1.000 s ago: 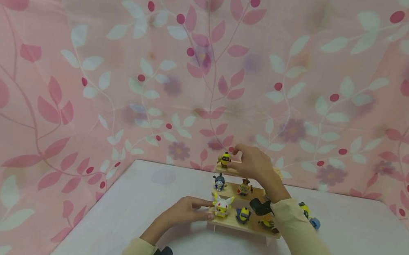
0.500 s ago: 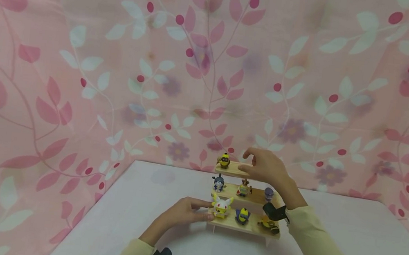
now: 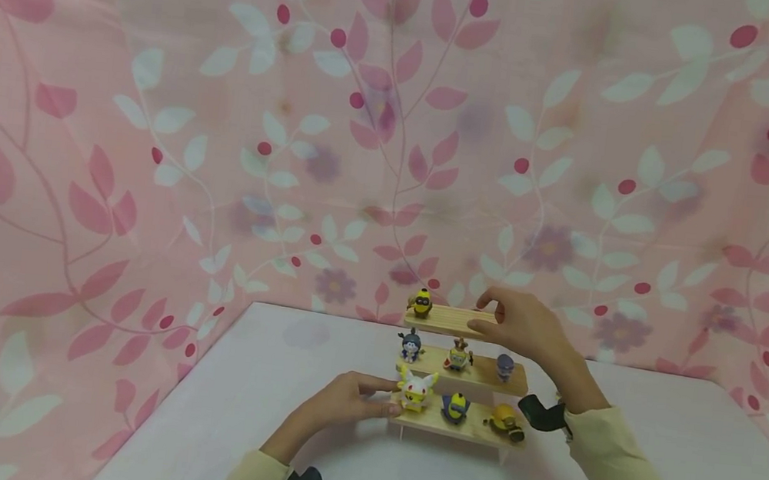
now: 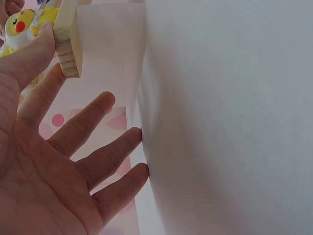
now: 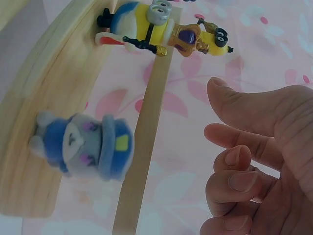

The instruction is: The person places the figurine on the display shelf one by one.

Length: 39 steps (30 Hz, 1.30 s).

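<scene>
A three-tier wooden display stand (image 3: 449,320) bears several small figurines. At its lower left end, my left hand (image 3: 343,404) pinches the board's end (image 4: 69,44) between thumb and index finger, the other fingers spread. Right beside the thumb stands a white-and-yellow Pikachu figurine (image 3: 416,390). My right hand (image 3: 525,327) is at the top tier's right end, loosely curled and holding nothing in the right wrist view. On the top tier's left end stands a yellow minion figurine (image 3: 422,304). The middle tier carries a dark-haired figurine (image 3: 411,345), a crowned minion (image 3: 458,355) and a blue-capped animal figurine (image 5: 88,146).
The bottom tier also holds a caped minion (image 3: 456,408) and a yellow-brown figurine (image 3: 506,422). The stand is on a white-covered table (image 3: 670,453), with a pink leaf-patterned cloth (image 3: 392,156) behind. Dark wrist cameras (image 3: 544,414) sit on both wrists.
My right hand has moved right along the top tier, away from the yellow minion. The blue-capped figurine now shows in the head view. My left hand stays at the lower tier's end.
</scene>
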### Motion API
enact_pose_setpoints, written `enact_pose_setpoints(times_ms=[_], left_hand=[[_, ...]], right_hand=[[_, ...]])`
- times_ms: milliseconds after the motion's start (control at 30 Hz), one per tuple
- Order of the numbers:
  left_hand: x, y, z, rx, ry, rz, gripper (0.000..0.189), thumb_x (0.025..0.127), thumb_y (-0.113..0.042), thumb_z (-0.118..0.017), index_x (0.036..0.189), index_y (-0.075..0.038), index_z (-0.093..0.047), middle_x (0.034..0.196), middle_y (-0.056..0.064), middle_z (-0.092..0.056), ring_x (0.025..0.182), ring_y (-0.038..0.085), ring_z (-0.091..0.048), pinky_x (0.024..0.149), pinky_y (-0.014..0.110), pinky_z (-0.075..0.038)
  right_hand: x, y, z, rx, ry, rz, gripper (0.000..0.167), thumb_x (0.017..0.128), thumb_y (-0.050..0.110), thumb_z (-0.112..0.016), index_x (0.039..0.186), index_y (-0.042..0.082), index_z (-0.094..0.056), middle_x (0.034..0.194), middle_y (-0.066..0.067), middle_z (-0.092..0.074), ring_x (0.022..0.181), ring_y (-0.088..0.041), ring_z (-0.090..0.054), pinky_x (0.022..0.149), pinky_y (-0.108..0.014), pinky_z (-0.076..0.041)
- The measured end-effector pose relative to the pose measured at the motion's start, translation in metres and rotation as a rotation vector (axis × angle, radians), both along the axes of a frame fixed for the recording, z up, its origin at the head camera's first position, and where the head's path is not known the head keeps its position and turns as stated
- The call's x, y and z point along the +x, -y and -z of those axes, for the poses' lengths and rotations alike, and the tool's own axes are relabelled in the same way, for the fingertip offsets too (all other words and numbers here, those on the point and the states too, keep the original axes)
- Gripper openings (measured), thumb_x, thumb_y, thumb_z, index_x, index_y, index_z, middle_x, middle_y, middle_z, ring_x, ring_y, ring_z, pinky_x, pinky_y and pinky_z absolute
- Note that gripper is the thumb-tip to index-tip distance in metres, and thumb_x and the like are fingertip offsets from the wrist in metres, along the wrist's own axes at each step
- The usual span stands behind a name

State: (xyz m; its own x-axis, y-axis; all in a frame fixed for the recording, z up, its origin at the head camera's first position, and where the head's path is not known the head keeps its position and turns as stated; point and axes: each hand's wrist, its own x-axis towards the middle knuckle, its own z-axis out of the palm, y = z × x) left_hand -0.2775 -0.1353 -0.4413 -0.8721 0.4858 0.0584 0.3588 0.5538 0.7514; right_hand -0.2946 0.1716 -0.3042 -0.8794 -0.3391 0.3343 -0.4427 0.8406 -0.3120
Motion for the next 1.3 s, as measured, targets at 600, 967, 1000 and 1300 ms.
enact_pose_setpoints(times_ms=[600, 967, 1000, 1300], left_hand=[[0.002, 0.003, 0.002, 0.012, 0.035, -0.005, 0.047, 0.084, -0.05, -0.075, 0.124, -0.026, -0.071, 0.126, -0.002, -0.066, 0.122, 0.032, -0.057, 0.099, 0.054, -0.045], [0.002, 0.002, 0.001, -0.003, 0.029, -0.003, 0.048, 0.084, -0.054, -0.073, 0.124, -0.027, -0.071, 0.126, -0.003, -0.066, 0.122, 0.031, -0.057, 0.098, 0.054, -0.045], [0.002, 0.002, 0.001, -0.007, 0.027, -0.002, 0.049, 0.084, -0.054, -0.073, 0.125, -0.027, -0.071, 0.126, -0.004, -0.066, 0.123, 0.03, -0.057, 0.099, 0.054, -0.045], [0.0, 0.001, -0.002, -0.02, 0.023, 0.004, 0.05, 0.084, -0.055, -0.073, 0.125, -0.027, -0.07, 0.126, -0.004, -0.066, 0.122, 0.031, -0.057, 0.098, 0.054, -0.046]], right_hand=[[0.017, -0.031, 0.006, -0.046, -0.023, -0.021, 0.03, 0.087, 0.035, -0.077, 0.106, 0.014, -0.069, 0.07, 0.004, -0.051, 0.053, -0.013, -0.041, 0.046, -0.029, -0.034], [0.027, -0.044, 0.014, -0.051, -0.036, 0.013, 0.032, 0.085, 0.034, -0.079, 0.106, 0.013, -0.068, 0.068, 0.004, -0.048, 0.053, -0.013, -0.04, 0.046, -0.027, -0.034], [0.028, -0.045, 0.015, -0.049, -0.036, 0.015, 0.032, 0.086, 0.035, -0.078, 0.107, 0.013, -0.068, 0.068, 0.004, -0.048, 0.053, -0.013, -0.04, 0.046, -0.027, -0.034], [0.039, -0.059, 0.022, -0.02, -0.057, 0.043, 0.031, 0.085, 0.033, -0.079, 0.107, 0.014, -0.068, 0.069, 0.005, -0.047, 0.053, -0.012, -0.039, 0.044, -0.027, -0.032]])
